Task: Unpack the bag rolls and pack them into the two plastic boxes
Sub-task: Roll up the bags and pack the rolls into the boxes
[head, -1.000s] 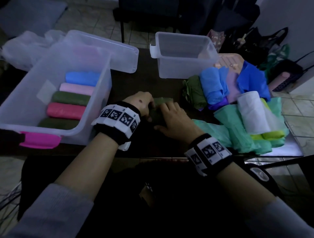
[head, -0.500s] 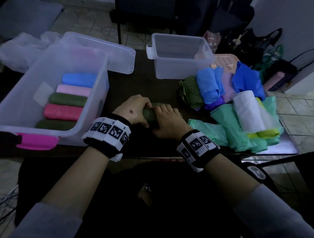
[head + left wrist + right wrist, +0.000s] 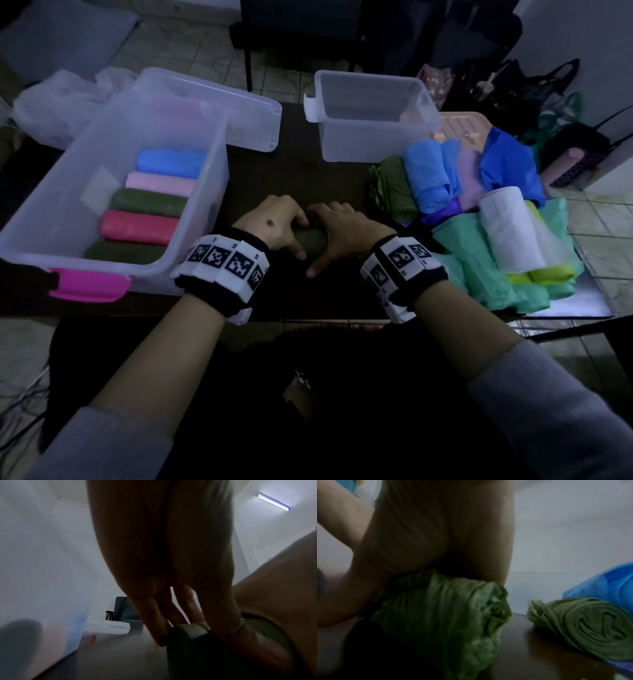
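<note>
— The dark green bag roll [image 3: 310,240] lies on the dark table [image 3: 294,178] at the near middle, and we have both hands on it. Our left hand [image 3: 274,226] curls over its left end, fingers bent round the far side and thumb down the near side.

— And our right hand [image 3: 337,236] does the same on the right end, grasping the roll with the thumb pointing toward us. From the right wrist we see the crumpled end of that roll [image 3: 447,609] sticking out under the palm.

— To the left of us stands the large clear box [image 3: 113,192] with a pink latch [image 3: 87,284]. Inside lie five rolls side by side: blue [image 3: 169,162] farthest, then pale pink [image 3: 159,182], green [image 3: 149,202], red [image 3: 137,226] and another dark green [image 3: 125,253] nearest.

— The smaller clear box [image 3: 373,116] sits at the far right of the table. Just right of our hands is the loose heap: a second green roll [image 3: 394,186], a light blue one [image 3: 428,174], a white roll [image 3: 510,226] and mint green bags [image 3: 479,267].

— A clear lid [image 3: 236,116] lies behind the large box.
</note>
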